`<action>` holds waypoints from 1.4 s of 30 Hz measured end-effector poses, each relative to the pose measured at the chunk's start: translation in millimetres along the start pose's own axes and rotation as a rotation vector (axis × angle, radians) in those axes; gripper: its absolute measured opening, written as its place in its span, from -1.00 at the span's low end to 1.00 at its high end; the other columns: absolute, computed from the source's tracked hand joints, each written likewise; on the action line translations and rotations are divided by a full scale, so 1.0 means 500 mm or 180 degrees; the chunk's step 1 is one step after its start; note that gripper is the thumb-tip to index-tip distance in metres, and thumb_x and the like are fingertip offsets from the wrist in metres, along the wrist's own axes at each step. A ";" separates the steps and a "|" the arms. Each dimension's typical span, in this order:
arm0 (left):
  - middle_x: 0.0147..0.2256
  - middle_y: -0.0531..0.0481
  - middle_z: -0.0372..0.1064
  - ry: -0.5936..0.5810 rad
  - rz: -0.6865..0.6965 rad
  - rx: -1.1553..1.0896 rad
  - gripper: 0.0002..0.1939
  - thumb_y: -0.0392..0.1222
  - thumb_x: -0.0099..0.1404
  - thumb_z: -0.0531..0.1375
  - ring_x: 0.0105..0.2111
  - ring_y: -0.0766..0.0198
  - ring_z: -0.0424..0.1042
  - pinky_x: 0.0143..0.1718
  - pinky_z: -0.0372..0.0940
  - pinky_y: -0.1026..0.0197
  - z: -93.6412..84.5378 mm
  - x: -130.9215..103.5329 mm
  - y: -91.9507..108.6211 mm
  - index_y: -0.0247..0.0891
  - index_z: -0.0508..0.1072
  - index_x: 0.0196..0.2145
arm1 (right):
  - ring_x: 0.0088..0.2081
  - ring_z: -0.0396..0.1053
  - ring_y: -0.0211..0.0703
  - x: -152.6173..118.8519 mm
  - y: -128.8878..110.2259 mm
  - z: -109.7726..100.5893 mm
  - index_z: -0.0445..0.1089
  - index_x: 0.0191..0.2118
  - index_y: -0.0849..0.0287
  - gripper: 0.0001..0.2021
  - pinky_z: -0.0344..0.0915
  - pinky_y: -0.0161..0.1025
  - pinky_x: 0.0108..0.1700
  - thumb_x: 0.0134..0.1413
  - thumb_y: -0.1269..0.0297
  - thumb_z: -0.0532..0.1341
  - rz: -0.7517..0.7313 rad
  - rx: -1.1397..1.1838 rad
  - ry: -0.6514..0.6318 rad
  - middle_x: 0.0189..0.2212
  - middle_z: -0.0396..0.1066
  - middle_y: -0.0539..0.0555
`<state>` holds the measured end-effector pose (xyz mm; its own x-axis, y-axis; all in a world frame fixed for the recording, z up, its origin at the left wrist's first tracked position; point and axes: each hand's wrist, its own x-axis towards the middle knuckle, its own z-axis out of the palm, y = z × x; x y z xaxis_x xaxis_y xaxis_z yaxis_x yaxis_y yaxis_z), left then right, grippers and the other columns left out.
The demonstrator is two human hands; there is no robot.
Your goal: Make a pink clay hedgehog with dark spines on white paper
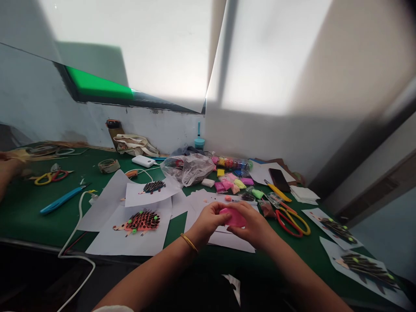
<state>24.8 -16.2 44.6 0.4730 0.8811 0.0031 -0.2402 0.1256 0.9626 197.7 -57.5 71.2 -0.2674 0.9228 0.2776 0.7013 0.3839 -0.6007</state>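
Near the lower centre of the frame, we see the left hand (208,220) and the right hand (253,223) clamped together on a pink piece (234,218), smooth, flattened and rounded, its edges partly hidden by the fingers. A yellow, ring-shaped bangle (189,242) circles the left wrist. Beneath the hands we find overlapping sheets of smooth white paper (232,242). Just above them in the frame lie small, soft-looking packets (239,183) in pink, yellow and green; we cannot read any lettering at this size. Behind these, we note a crumpled, translucent plastic bag (195,171) and a clear tube (234,164) of multicoloured contents. To the right of centre lie scissors (289,211) with red and yellow looped handles, a yellow cutter (278,191) and a dark, flat phone (278,180). At lower left of centre, we observe a hedgehog picture (143,223) with dark, raised-looking spines and round green dots. Farther left are a slender blue tool (63,200) and a ring of tape (108,166), all on a green tabletop (175,234). Another person's hand (9,167) appears, blurred, at the left edge.
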 end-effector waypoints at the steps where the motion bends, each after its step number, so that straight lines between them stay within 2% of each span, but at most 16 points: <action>1: -0.34 -0.05 0.43 0.0021 0.0005 -0.0001 -0.55 -0.06 -0.03 0.41 -0.39 0.29 0.38 -0.36 0.24 0.25 0.000 -0.001 0.000 -0.37 0.46 -0.23 | 0.00 0.31 0.01 0.000 0.000 0.001 0.29 0.11 -0.12 -0.44 0.31 -0.07 -0.01 -0.08 0.19 0.35 0.0011 -0.0037 0.0005 0.01 0.30 0.08; 10: -0.45 0.07 0.37 0.0109 -0.0093 -0.0002 -0.31 -0.11 -0.05 0.43 -0.46 0.32 0.40 -0.41 0.25 0.28 0.014 -0.011 0.003 -0.32 0.33 0.02 | -0.13 0.37 -0.02 -0.002 0.001 0.015 0.35 0.07 -0.09 -0.45 0.33 -0.11 -0.12 -0.13 0.14 0.38 0.0087 -0.0138 -0.0051 -0.08 0.34 0.08; 14: -0.45 0.07 0.37 0.0101 -0.0023 0.0063 -0.30 -0.10 -0.03 0.42 -0.45 0.32 0.38 -0.40 0.27 0.27 0.008 -0.012 0.008 -0.32 0.32 0.05 | -0.13 0.36 -0.01 -0.001 0.007 0.012 0.36 0.08 -0.08 -0.46 0.34 -0.12 -0.14 -0.10 0.17 0.35 0.0212 -0.0088 -0.0080 -0.08 0.35 0.10; 19: -0.45 0.07 0.36 0.0117 0.0081 0.0133 -0.38 -0.07 0.01 0.41 -0.45 0.35 0.35 -0.38 0.24 0.27 -0.013 -0.009 0.010 -0.32 0.37 0.00 | 0.07 0.28 0.09 -0.010 0.010 -0.014 0.29 0.16 -0.08 -0.37 0.29 -0.02 0.03 -0.10 0.09 0.37 0.0324 0.0440 -0.0171 0.07 0.32 0.11; 22: -0.38 0.01 0.40 0.0077 0.0073 0.0103 -0.47 -0.04 0.01 0.41 -0.40 0.30 0.38 -0.34 0.26 0.24 -0.019 -0.008 0.012 -0.32 0.42 -0.11 | 0.06 0.30 0.10 -0.014 0.013 -0.022 0.30 0.16 -0.02 -0.35 0.30 -0.03 0.03 -0.11 0.06 0.38 0.0427 0.1036 -0.0257 0.13 0.29 0.14; 25: -0.31 -0.03 0.41 0.0019 0.0204 0.0180 -0.59 -0.05 0.01 0.40 -0.33 0.26 0.38 -0.28 0.27 0.22 -0.020 -0.009 0.017 -0.32 0.45 -0.24 | -0.12 0.40 0.01 -0.013 0.017 -0.021 0.38 0.04 0.08 -0.50 0.38 -0.12 -0.12 -0.02 0.02 0.31 0.0616 0.1580 -0.0302 -0.03 0.41 0.14; 27: -0.31 -0.02 0.39 0.0054 0.0290 0.0294 -0.64 -0.06 0.05 0.38 -0.32 0.28 0.36 -0.28 0.27 0.24 -0.019 -0.011 0.020 -0.32 0.46 -0.27 | -0.23 0.41 -0.06 -0.011 0.018 -0.017 0.44 -0.09 0.13 -0.62 0.37 -0.18 -0.23 0.02 0.01 0.27 0.0699 0.1726 -0.0180 -0.21 0.46 0.09; 29: -0.31 -0.01 0.39 0.0075 0.0282 0.0307 -0.67 -0.05 0.10 0.35 -0.33 0.30 0.35 -0.31 0.25 0.27 -0.019 -0.013 0.021 -0.30 0.46 -0.25 | -0.28 0.39 -0.09 -0.008 0.017 -0.014 0.45 -0.19 0.15 -0.66 0.34 -0.21 -0.27 0.02 0.00 0.26 0.0739 0.1754 -0.0020 -0.31 0.44 0.06; 32: -0.31 0.00 0.38 -0.0032 0.0136 0.0255 -0.65 -0.04 0.10 0.35 -0.36 0.32 0.33 -0.35 0.22 0.29 -0.016 -0.014 0.021 -0.29 0.44 -0.22 | -0.30 0.36 -0.12 -0.006 0.012 -0.010 0.44 -0.24 0.15 -0.68 0.32 -0.23 -0.29 0.00 0.00 0.27 0.0752 0.1825 0.0026 -0.33 0.43 0.05; 34: -0.37 0.02 0.36 -0.0035 0.0099 0.0282 -0.66 -0.04 0.08 0.36 -0.40 0.34 0.31 -0.39 0.20 0.30 -0.014 -0.013 0.021 -0.32 0.45 -0.28 | -0.30 0.36 -0.13 -0.006 0.010 -0.007 0.44 -0.24 0.15 -0.69 0.30 -0.24 -0.29 0.00 0.01 0.27 0.0728 0.1902 0.0013 -0.32 0.42 0.05; 39: -0.43 0.03 0.35 0.0129 0.0132 0.0270 -0.67 0.00 0.09 0.34 -0.45 0.36 0.28 -0.40 0.18 0.30 -0.016 -0.011 0.025 -0.34 0.48 -0.34 | -0.32 0.34 -0.15 -0.008 0.012 -0.002 0.43 -0.26 0.16 -0.67 0.29 -0.24 -0.28 -0.01 -0.01 0.29 0.0816 0.2110 0.0002 -0.35 0.41 0.04; 42: -0.46 0.01 0.35 0.0261 0.0155 0.0338 -0.65 0.05 0.12 0.31 -0.46 0.36 0.28 -0.40 0.18 0.29 -0.020 -0.009 0.025 -0.35 0.49 -0.38 | -0.33 0.33 -0.15 -0.010 0.019 0.003 0.44 -0.26 0.17 -0.65 0.28 -0.24 -0.29 -0.03 -0.02 0.30 0.0889 0.2155 0.0142 -0.36 0.41 0.04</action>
<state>11.4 -14.0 53.8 0.3911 0.9198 0.0326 -0.1681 0.0366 0.9851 204.7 -58.6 63.1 -0.1010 0.9925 0.0681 0.1734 0.0850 -0.9812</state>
